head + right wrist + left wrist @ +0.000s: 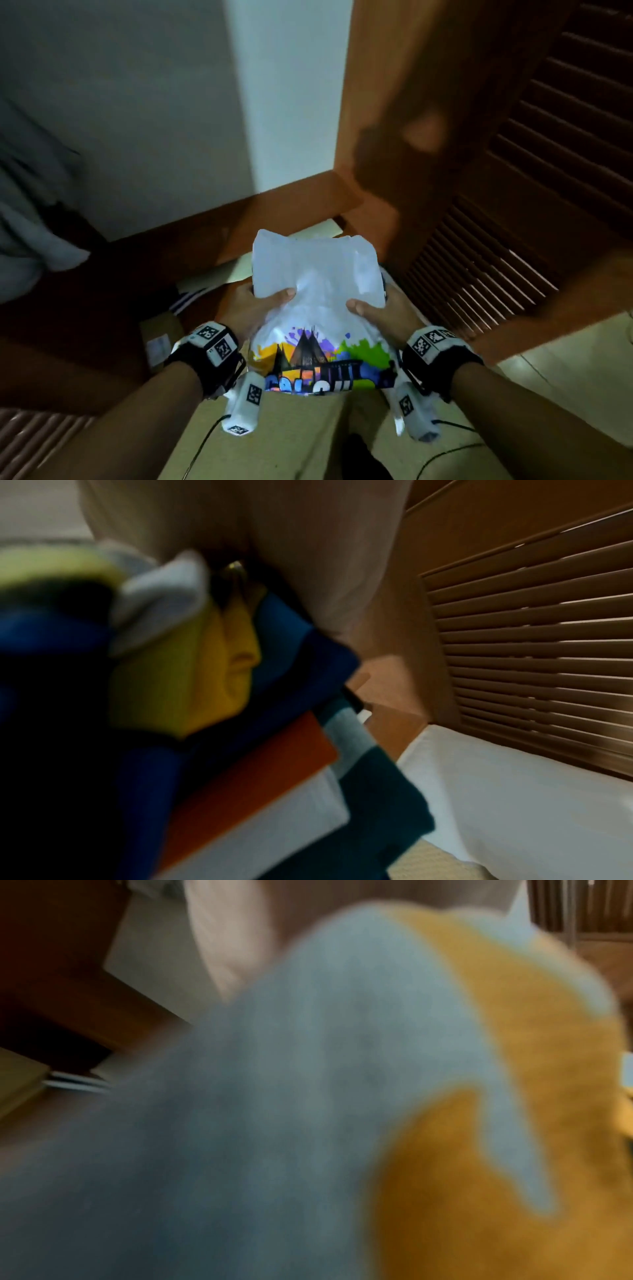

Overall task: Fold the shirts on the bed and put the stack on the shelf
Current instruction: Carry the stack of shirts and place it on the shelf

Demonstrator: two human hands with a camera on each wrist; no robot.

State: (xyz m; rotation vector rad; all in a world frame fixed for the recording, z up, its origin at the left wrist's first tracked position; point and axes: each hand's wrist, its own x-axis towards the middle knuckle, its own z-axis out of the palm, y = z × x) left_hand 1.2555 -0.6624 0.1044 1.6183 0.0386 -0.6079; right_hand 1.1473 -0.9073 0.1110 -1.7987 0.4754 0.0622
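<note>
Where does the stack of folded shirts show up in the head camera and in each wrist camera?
Head: the stack of folded shirts sits at centre, held between the left hand and the right hand.
Left wrist: it fills most of the picture, blurred pale blue and orange.
Right wrist: it fills the left half, its layered edges showing blue, yellow, orange and white.
Shared landmark: the slatted wooden door, at the right in the head and right wrist views.

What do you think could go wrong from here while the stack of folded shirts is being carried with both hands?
1. The stack of folded shirts is held only at its near edge by the left hand and right hand; its far end could sag and unfold.
2. The right wrist view shows several loose layers, which could slide apart.
3. The louvered door stands close on the right, so the stack might brush it.
</note>
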